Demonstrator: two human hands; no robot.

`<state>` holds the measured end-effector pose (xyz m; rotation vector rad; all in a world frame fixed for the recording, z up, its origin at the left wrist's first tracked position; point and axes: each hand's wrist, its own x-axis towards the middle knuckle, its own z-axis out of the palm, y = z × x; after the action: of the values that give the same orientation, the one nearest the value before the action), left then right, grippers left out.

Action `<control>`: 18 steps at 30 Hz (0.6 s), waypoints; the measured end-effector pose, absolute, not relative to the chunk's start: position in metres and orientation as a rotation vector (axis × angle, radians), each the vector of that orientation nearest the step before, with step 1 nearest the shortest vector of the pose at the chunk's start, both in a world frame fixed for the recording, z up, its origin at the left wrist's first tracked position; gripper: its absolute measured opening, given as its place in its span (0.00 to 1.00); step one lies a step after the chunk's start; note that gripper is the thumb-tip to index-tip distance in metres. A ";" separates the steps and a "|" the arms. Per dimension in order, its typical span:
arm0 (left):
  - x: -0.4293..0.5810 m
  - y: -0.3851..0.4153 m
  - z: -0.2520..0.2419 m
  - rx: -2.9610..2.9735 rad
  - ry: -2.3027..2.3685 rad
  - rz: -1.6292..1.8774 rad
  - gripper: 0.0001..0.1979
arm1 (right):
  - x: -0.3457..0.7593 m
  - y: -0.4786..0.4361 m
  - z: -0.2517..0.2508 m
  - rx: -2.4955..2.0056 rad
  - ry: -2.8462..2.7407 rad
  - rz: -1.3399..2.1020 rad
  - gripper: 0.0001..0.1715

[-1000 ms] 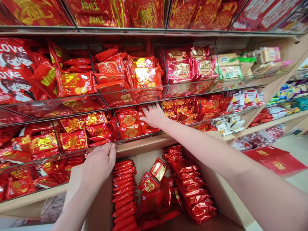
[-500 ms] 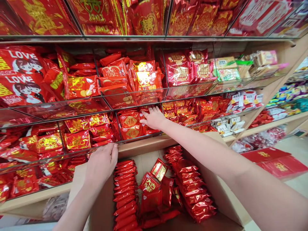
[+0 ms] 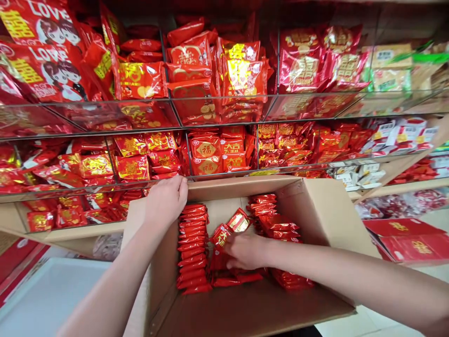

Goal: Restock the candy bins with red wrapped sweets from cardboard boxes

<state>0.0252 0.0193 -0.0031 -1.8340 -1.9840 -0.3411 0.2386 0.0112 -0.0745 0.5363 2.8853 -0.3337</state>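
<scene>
An open cardboard box stands against the shelf, with my left hand wrapped over its far left rim. Inside, a row of red snack packets lines the left side. Another stack of red packets fills part of the right. My right hand is down in the box, palm downward, over loose packets in the middle. Its thumb and fingers are apart and touch the packets, though the fingertips are partly hidden and slightly blurred. Just beyond the fingers lie a red packet with gold characters and a gold-faced packet.
Behind the box, a shelf compartment holds red and orange packets. Clear dividers and ledges separate more red sweets on the shelves above. A pale blue lid or bin sits at lower left, and a red box on the floor at right.
My right hand has come down from the shelf compartment into the box. Orange-red packets now show where it was. My left hand keeps hold of the box rim. The view has tilted down.
</scene>
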 end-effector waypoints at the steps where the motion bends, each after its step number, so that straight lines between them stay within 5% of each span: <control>1: 0.025 0.019 -0.003 -1.834 -1.986 -0.339 0.18 | 0.237 0.010 -0.089 0.582 2.762 -0.425 0.20; 7: 0.026 0.018 -0.004 -1.826 -1.998 -0.328 0.19 | 0.233 0.010 -0.120 0.498 2.492 -0.720 0.31; 18: 0.030 0.018 0.002 -1.817 -2.086 -0.327 0.21 | 0.216 0.022 -0.149 1.046 2.574 -0.797 0.13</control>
<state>0.0297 0.0181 0.0022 -1.8175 -2.0855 -0.3275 0.2157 0.0223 -0.1487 1.0460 2.5737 -0.7965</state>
